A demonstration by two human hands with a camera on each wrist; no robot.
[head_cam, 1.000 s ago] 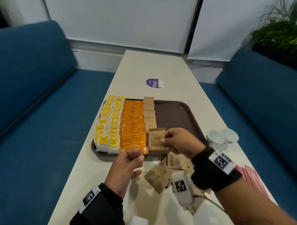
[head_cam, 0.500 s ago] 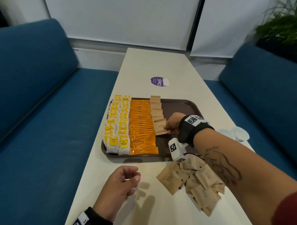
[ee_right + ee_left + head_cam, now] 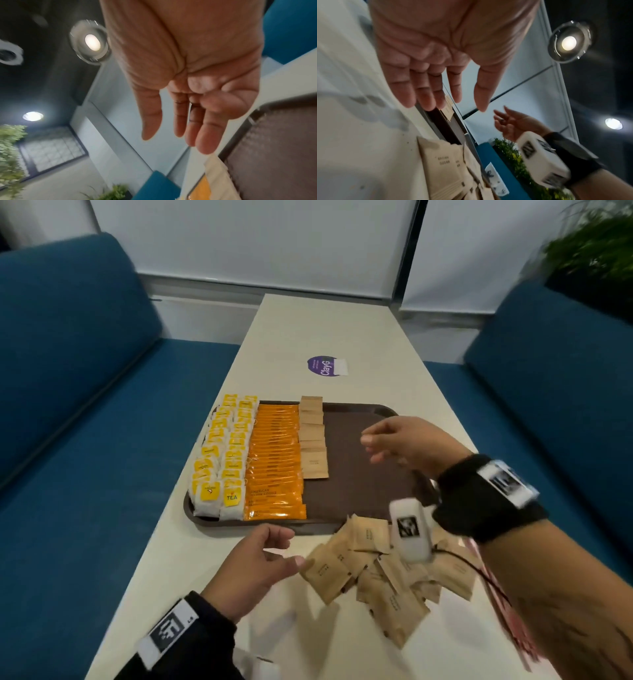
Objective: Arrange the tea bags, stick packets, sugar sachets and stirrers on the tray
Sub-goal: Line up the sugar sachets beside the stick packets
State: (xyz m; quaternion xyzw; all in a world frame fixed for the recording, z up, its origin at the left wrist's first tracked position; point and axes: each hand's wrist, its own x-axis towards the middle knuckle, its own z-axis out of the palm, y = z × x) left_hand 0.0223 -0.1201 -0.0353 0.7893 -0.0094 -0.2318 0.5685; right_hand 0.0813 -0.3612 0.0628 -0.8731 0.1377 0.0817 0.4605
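Observation:
A brown tray [image 3: 363,484] holds two columns of yellow-tagged tea bags [image 3: 224,460], a column of orange stick packets [image 3: 275,460] and a column of brown sugar sachets [image 3: 313,440]. A loose pile of brown sugar sachets [image 3: 383,570] lies on the table in front of the tray, also seen in the left wrist view [image 3: 443,167]. My right hand [image 3: 400,445] hovers above the tray's bare right half, fingers straight and empty [image 3: 188,129]. My left hand [image 3: 270,556] hangs over the table just left of the pile, fingers relaxed, holding nothing [image 3: 447,94].
Red stirrers [image 3: 513,621] lie at the table's right edge, partly behind my right forearm. A purple sticker [image 3: 325,366] marks the table beyond the tray. Blue sofas flank the table on both sides, and a plant [image 3: 592,251] stands at the back right.
My right hand laid a sugar sachet at the near end of the sachet column, let go and lifted away to the right. My left hand moved right toward the loose pile.

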